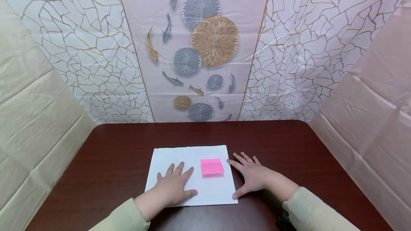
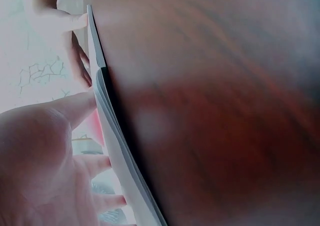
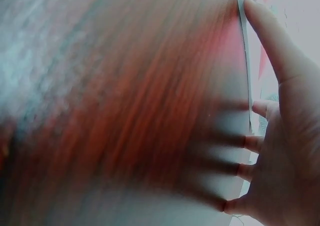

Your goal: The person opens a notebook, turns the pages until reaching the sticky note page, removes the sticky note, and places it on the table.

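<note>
An open lined notebook [image 1: 213,192] lies flat on the dark table, its layered page edges [image 2: 120,131] visible in the left wrist view. On its right page sits a pink sticky note pad [image 1: 212,167], with the lower edge lifted a little. My left hand [image 1: 172,187] rests on the left part of the notebook, fingers spread and nearly straight. At the notebook's right edge is my right hand [image 1: 252,175], also spread. Its thumb and index fingertip touch that edge, while the other fingertips [image 3: 245,171] rest on the table. Neither hand holds anything.
The glossy dark red-brown table [image 1: 122,152] extends around the notebook. Behind it hangs a patterned backdrop [image 1: 199,81] with fish and round motifs. Beige cloth panels stand at the left [image 1: 35,117] and right [image 1: 369,109]. A dark object [image 1: 284,220] shows beneath the right sleeve.
</note>
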Demonstrator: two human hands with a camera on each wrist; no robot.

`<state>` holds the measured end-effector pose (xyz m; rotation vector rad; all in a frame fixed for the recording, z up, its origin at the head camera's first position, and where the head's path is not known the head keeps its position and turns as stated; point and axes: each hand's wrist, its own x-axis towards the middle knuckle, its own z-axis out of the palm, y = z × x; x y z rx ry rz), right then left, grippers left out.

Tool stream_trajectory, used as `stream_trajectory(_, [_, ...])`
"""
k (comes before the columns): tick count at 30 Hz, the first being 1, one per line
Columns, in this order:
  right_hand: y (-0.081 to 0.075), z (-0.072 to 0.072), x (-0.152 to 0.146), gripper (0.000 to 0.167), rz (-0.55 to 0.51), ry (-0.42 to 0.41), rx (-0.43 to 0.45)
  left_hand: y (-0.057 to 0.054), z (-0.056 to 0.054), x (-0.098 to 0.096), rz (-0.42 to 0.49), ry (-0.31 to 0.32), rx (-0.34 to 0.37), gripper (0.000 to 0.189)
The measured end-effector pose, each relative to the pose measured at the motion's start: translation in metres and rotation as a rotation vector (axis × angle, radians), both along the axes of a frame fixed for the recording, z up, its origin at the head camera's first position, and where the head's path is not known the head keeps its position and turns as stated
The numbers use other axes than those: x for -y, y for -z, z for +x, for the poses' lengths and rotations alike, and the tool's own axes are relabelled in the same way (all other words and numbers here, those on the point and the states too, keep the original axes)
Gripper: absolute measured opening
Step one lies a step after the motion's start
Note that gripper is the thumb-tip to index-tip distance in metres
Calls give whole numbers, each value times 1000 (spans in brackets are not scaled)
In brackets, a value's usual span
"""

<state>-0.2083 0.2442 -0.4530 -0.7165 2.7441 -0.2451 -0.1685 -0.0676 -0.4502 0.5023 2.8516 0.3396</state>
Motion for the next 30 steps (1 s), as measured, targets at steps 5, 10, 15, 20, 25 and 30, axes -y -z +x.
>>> stream_trajectory(5, [0,0,1,124,-4,1,-2,-1,0,1,13,-6,-5,78])
stream_trajectory(10, [1,-1,0,123,-2,9,-3,0,0,1,29,-3,-12,78])
stream_trajectory(15, [2,-2,-1,116,-12,15,-21,2,-1,1,30,-6,-4,78])
stream_trajectory(20, [3,-2,1,108,-33,49,-59,3,-1,1,13,-8,19,79])
stream_trajectory(25, [-1,0,6,90,-33,36,-178,0,-1,1,-3,-11,33,78])
stream_trajectory(30, [-12,5,19,67,-39,-55,-333,-1,0,0,-17,-8,44,77])
